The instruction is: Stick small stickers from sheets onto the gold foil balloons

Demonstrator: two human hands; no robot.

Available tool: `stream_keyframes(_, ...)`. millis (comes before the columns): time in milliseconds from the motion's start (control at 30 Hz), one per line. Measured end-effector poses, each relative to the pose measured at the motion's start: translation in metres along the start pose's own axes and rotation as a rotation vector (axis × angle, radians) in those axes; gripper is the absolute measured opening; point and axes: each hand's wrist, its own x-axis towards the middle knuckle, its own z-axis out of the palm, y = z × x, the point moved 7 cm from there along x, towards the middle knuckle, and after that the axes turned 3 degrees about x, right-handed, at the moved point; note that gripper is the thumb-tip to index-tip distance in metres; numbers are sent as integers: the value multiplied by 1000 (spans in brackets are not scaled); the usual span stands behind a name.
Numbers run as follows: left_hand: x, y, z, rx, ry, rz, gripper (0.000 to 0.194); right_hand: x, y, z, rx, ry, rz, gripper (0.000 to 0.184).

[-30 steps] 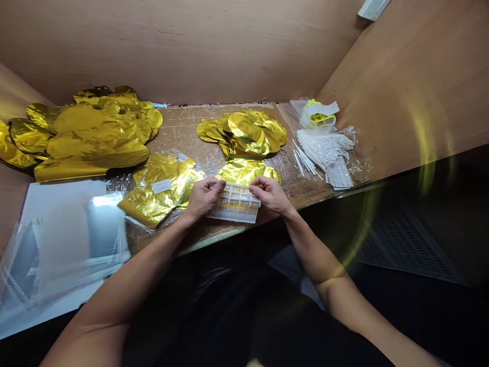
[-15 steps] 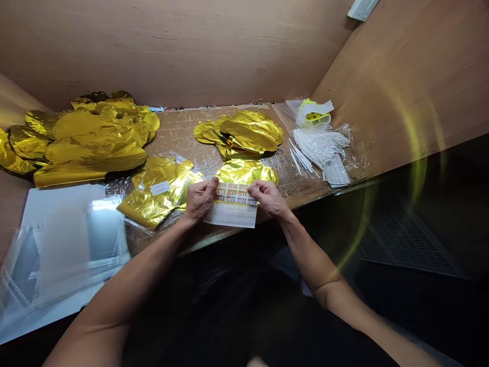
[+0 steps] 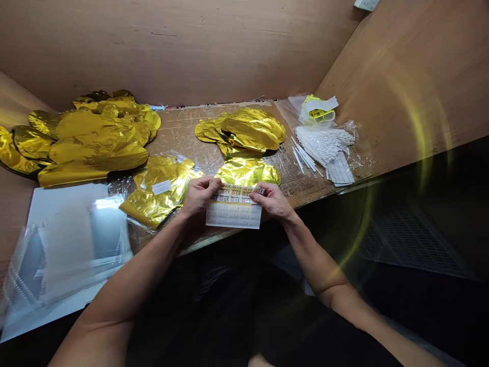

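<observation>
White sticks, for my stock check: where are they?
In the head view, the white sticks lie on the right of the worktop, between the middle gold foil and the side wall.

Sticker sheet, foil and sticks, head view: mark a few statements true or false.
1. The left hand and right hand both hold the sticker sheet. True.
2. The white sticks lie to the left of both hands. False: the white sticks lie to the right of them.
3. A white label is on the bagged foil. True.
4. The large foil pile at left is silver. False: the large foil pile is gold.
5. The left hand's grip is on the sheet's right side. False: it is on the left side.
</observation>
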Motion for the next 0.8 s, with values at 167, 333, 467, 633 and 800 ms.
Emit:
stream_keyframes(167, 1, -1, 1, -23, -20, -14, 38, -5, 1, -3, 41, 4, 26, 48)
stream_keyframes(333, 4, -4, -1, 2, -59, -16, 37, -7, 0, -5, 22, 29, 9, 45)
stream_keyframes(467, 5, -6, -6, 48, -33, 10, 54, -7, -2, -3, 1, 20, -3, 47)
stream_keyframes(633, -1, -7, 7, 15, -78, -47, 50, -7, 0, -5, 51, 46, 9, 46)
stream_keyframes(800, -3, -6, 8, 44, -28, -53, 37, -7, 2, -6, 81, 94, 17, 41)
